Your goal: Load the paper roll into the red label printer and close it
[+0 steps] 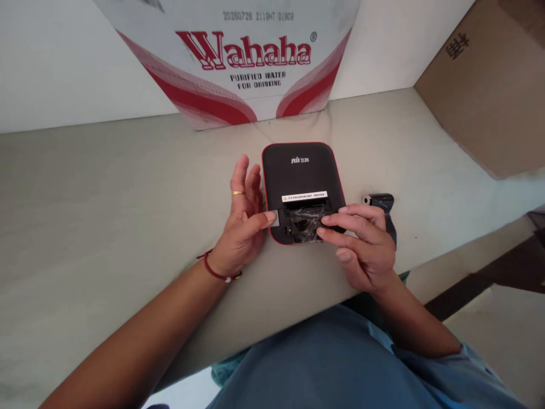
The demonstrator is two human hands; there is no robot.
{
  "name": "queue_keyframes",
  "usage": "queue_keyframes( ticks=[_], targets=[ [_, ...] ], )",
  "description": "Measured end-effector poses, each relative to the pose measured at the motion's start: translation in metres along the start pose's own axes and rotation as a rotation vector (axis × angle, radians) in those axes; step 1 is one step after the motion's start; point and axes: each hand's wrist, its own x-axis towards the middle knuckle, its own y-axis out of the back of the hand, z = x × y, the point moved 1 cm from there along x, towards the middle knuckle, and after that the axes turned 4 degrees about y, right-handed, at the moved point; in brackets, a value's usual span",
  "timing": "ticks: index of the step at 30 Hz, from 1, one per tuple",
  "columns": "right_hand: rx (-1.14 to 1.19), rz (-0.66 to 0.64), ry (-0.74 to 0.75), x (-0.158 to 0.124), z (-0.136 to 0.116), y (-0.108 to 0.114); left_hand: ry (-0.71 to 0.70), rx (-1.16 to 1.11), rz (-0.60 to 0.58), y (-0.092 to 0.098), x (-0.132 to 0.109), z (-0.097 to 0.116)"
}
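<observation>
Behind the work I see a large white and red water box (264,62), which stands against the pale wall (55,57) and shows the word "Wahaha". At the far right there is a brown carton (489,74). Nearer, just beside the right hand (368,247), lies a dark roll (378,200); the hand hides a part of it. The same hand also covers the front right corner of the black device (298,170).

This device, with its thin red edge, lies flat between the two hands. The left hand (244,221) is at its left side, the fingers spread, and the thumb touches a grey tab (275,220) near the front corner. The right hand has bent fingers, with two fingertips on the dark glossy film (307,224) at the front; whether they pinch it, I cannot tell.

The tabletop (128,187) is plain and greyish beige. The person, in blue clothing (332,363), is at its near edge.
</observation>
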Motion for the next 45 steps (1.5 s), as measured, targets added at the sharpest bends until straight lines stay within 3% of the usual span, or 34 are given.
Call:
queue_keyframes(
  ticks=[7,9,11,13,15,19,24,31,34,37,40,43,45],
  targets=[
    [0.048,-0.071,0.094,0.011,0.000,0.008,-0.014,-0.135,-0.030,-0.001,0.006,-0.012],
    [0.074,-0.084,0.038,0.021,0.000,0.015,-0.016,-0.135,-0.036,0.000,0.007,-0.015],
    [0.063,-0.122,-0.109,0.039,0.002,0.022,-0.029,-0.132,-0.030,0.001,0.008,-0.017],
    [0.000,-0.265,-0.270,0.065,0.006,0.025,-0.041,-0.130,-0.019,0.002,0.008,-0.018],
    [-0.100,-0.496,-0.346,0.094,0.012,0.022,-0.042,-0.131,-0.015,0.002,0.008,-0.019],
    [-0.392,-0.879,-0.336,0.139,0.024,-0.002,-0.049,-0.134,-0.012,0.003,0.009,-0.021],
    [-0.623,-1.085,-0.249,0.150,0.028,-0.031,-0.069,-0.138,-0.017,0.002,0.009,-0.024],
    [-0.583,-1.043,-0.252,0.145,0.027,-0.038,-0.113,-0.187,0.026,-0.003,0.010,-0.025],
    [-0.514,-0.950,-0.311,0.140,0.023,-0.027,-0.099,-0.193,0.057,-0.003,0.012,-0.027],
    [-0.266,-0.803,-0.413,0.128,0.012,0.010,-0.090,-0.219,0.076,-0.003,0.012,-0.027],
    [-0.005,-0.607,-0.565,0.108,0.014,0.067,-0.080,-0.239,0.090,-0.004,0.012,-0.025],
    [0.105,-0.426,-0.736,0.086,0.043,0.108,-0.064,-0.228,0.096,-0.004,0.012,-0.025],
    [0.143,-0.496,-0.803,0.073,0.072,0.110,-0.053,-0.219,0.100,-0.002,0.012,-0.026]
  ],
)
